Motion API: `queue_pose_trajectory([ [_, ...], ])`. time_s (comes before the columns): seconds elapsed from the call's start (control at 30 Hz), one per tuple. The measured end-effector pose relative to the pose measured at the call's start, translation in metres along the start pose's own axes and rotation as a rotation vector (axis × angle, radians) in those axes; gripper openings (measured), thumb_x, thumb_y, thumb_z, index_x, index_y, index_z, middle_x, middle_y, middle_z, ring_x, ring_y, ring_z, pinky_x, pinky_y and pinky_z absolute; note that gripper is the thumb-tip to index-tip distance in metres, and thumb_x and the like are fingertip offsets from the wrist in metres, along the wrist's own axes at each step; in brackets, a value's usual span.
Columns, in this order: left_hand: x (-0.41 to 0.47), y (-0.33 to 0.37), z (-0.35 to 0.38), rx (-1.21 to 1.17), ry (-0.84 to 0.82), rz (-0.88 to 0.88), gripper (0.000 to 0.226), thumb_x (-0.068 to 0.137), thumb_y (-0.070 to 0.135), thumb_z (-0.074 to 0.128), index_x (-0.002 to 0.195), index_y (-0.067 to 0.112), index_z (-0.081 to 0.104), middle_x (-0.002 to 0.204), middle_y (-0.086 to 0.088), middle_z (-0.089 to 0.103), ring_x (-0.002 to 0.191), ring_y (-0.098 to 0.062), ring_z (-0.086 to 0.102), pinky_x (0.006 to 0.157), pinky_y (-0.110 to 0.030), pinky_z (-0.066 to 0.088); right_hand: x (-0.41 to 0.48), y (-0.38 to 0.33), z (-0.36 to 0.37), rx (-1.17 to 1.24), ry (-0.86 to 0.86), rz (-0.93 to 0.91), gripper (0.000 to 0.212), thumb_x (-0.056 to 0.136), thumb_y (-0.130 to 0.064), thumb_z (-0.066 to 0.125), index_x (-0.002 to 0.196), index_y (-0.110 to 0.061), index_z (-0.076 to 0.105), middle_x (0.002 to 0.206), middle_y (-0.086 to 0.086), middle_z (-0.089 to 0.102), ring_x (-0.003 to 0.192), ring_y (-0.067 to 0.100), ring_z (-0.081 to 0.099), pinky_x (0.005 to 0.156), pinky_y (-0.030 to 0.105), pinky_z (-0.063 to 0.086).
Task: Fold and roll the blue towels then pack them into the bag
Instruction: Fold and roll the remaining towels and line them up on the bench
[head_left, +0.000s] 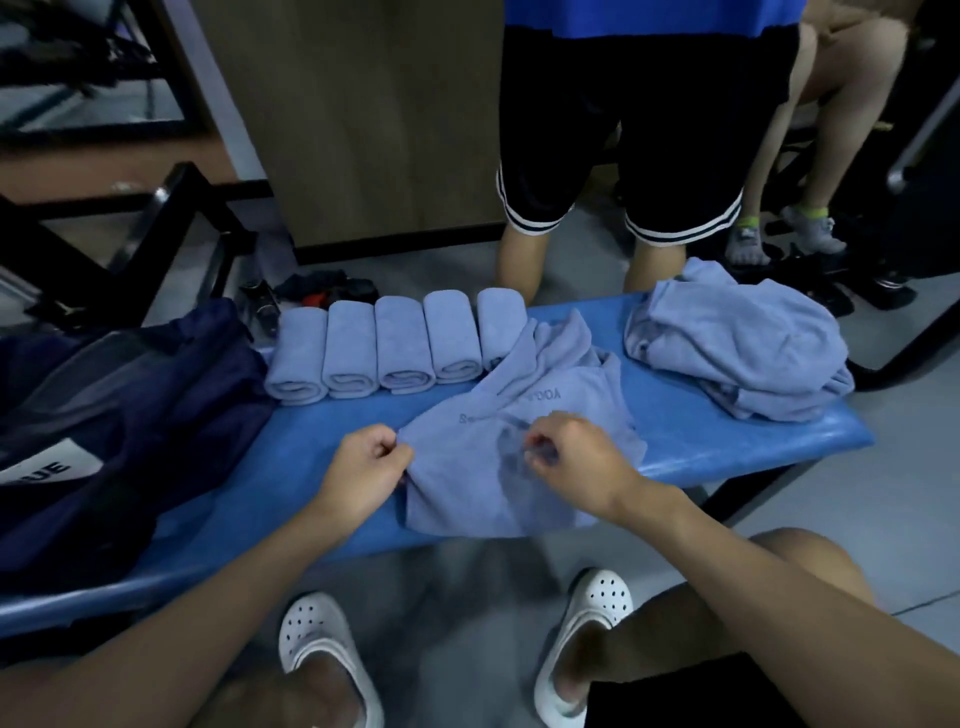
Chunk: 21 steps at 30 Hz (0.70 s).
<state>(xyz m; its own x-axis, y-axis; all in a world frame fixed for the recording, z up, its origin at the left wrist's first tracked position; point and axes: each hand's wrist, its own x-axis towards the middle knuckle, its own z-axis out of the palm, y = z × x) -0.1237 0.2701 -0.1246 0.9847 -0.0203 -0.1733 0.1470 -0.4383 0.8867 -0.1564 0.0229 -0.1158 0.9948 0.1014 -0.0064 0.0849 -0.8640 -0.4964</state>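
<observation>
Pinching a crumpled blue towel (467, 499) on the bench (727, 441).
Both left grip (363, 470) and right grip (576, 462) hold its cloth; five rolled towels (402, 345) lie beside the bag (114, 415).

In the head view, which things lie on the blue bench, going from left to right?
dark bag → five rolled towels → crumpled towel → towel pile
</observation>
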Motion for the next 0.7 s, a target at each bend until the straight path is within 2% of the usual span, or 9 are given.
queue_pose_trajectory([
  [0.1, -0.002, -0.004, -0.006, -0.024, -0.078, 0.018, 0.019, 0.092, 0.001, 0.062, 0.075, 0.009, 0.061, 0.061, 0.005, 0.064, 0.058, -0.001, 0.057, 0.054, -0.009, 0.043, 0.002, 0.012, -0.006, -0.184, 0.044, 0.225, 0.025, 0.089, -0.025, 0.053, 0.114, -0.022, 0.06, 0.118, 0.006, 0.056, 0.115, 0.03, 0.048, 0.092, 0.038, 0.038],
  [0.17, -0.002, -0.005, -0.005, -0.048, -0.185, 0.001, 0.003, 0.092, 0.01, 0.068, 0.09, 0.008, 0.067, 0.073, 0.006, 0.071, 0.067, 0.002, 0.063, 0.062, -0.011, 0.048, -0.001, 0.021, -0.011, -0.238, 0.038, 0.387, 0.037, 0.091, -0.028, 0.052, 0.127, -0.02, 0.049, 0.129, 0.007, 0.05, 0.122, 0.031, 0.042, 0.097, 0.042, 0.034],
  [0.2, -0.002, -0.008, -0.004, -0.049, -0.236, -0.013, 0.007, 0.09, 0.011, 0.071, 0.096, 0.007, 0.068, 0.083, 0.002, 0.075, 0.076, -0.003, 0.067, 0.068, -0.017, 0.052, -0.003, 0.025, -0.014, -0.238, 0.037, 0.467, 0.04, 0.09, -0.028, 0.052, 0.129, -0.018, 0.046, 0.13, 0.009, 0.047, 0.123, 0.033, 0.041, 0.099, 0.043, 0.034],
  [0.27, -0.002, -0.015, -0.003, -0.036, -0.3, -0.041, 0.016, 0.085, 0.007, 0.075, 0.1, 0.006, 0.07, 0.095, -0.005, 0.077, 0.087, -0.014, 0.071, 0.078, -0.03, 0.059, -0.007, 0.032, -0.02, -0.208, 0.046, 0.598, 0.038, 0.089, -0.026, 0.052, 0.124, -0.012, 0.045, 0.128, 0.012, 0.046, 0.123, 0.035, 0.04, 0.099, 0.045, 0.033],
  [0.33, -0.004, -0.02, -0.001, 0.06, -0.322, -0.032, 0.015, 0.082, 0.004, 0.077, 0.094, 0.0, 0.069, 0.085, -0.004, 0.075, 0.076, -0.013, 0.067, 0.074, -0.032, 0.057, -0.011, 0.04, -0.025, -0.184, 0.035, 0.654, 0.027, 0.088, -0.026, 0.053, 0.108, -0.011, 0.046, 0.121, 0.012, 0.049, 0.12, 0.035, 0.042, 0.099, 0.046, 0.034],
  [0.43, -0.007, -0.022, 0.001, 0.193, -0.303, -0.02, 0.017, 0.082, 0.003, 0.076, 0.075, -0.007, 0.063, 0.058, 0.005, 0.06, 0.054, -0.003, 0.05, 0.054, -0.02, 0.044, -0.017, 0.047, -0.03, -0.105, 0.009, 0.663, 0.013, 0.085, -0.023, 0.056, 0.085, -0.013, 0.048, 0.097, 0.006, 0.055, 0.11, 0.033, 0.053, 0.091, 0.042, 0.038],
  [0.5, -0.007, -0.02, -0.002, 0.15, -0.267, 0.009, 0.028, 0.082, 0.014, 0.076, 0.081, -0.011, 0.064, 0.067, -0.003, 0.061, 0.063, -0.009, 0.053, 0.061, -0.031, 0.049, -0.019, 0.047, -0.033, -0.053, 0.059, 0.655, 0.007, 0.085, -0.017, 0.057, 0.08, -0.015, 0.052, 0.084, 0.002, 0.055, 0.102, 0.032, 0.057, 0.087, 0.04, 0.038],
  [0.57, -0.009, -0.012, -0.007, 0.067, -0.232, 0.041, 0.036, 0.082, 0.026, 0.073, 0.087, -0.008, 0.064, 0.077, -0.014, 0.065, 0.076, -0.015, 0.054, 0.07, -0.038, 0.049, -0.02, 0.049, -0.037, -0.028, 0.112, 0.6, 0.003, 0.089, -0.015, 0.053, 0.087, -0.017, 0.055, 0.084, 0.002, 0.054, 0.098, 0.032, 0.056, 0.087, 0.039, 0.037],
  [0.7, -0.013, 0.021, -0.014, -0.17, -0.081, 0.116, 0.022, 0.097, 0.014, 0.063, 0.089, -0.007, 0.065, 0.088, -0.015, 0.072, 0.082, -0.018, 0.062, 0.078, -0.034, 0.048, -0.018, 0.049, -0.049, 0.275, 0.326, 0.394, 0.01, 0.092, -0.014, 0.054, 0.084, -0.013, 0.049, 0.066, 0.002, 0.052, 0.068, 0.024, 0.053, 0.066, 0.034, 0.043],
])
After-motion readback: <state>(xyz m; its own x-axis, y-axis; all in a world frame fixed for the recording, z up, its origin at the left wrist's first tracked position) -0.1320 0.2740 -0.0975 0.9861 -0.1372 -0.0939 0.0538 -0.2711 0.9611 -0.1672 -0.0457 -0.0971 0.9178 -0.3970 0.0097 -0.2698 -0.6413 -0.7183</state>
